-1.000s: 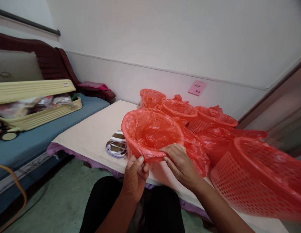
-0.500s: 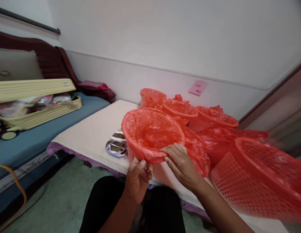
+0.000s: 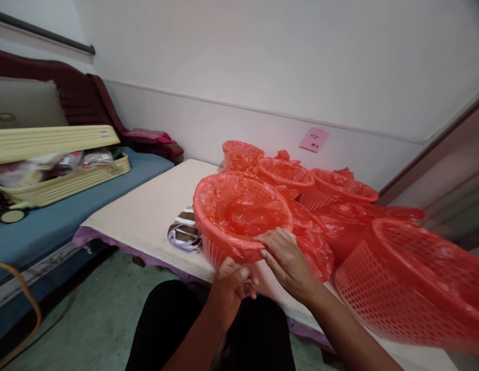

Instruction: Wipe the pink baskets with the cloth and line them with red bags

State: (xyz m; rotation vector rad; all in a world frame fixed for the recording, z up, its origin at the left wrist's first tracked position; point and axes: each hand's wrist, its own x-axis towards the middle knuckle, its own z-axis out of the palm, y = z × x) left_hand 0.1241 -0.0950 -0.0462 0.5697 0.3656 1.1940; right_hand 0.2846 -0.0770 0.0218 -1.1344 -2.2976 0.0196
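While the left hand point(image 3: 231, 286) curls its fingers shut on the hem of the red plastic liner point(image 3: 239, 208) under the near rim, the right hand point(image 3: 289, 264) lies flat over that rim, fingers together, pressing the film down. The red basket point(image 3: 215, 251) sits tilted at the near edge of the cream-covered table point(image 3: 154, 211), beside a striped cloth point(image 3: 184, 231). It looks light and springy, its lattice stiff enough; the thin, slippery film could tear, so the rolled rim seems the safest hold. More lined baskets point(image 3: 286, 174) crowd behind.
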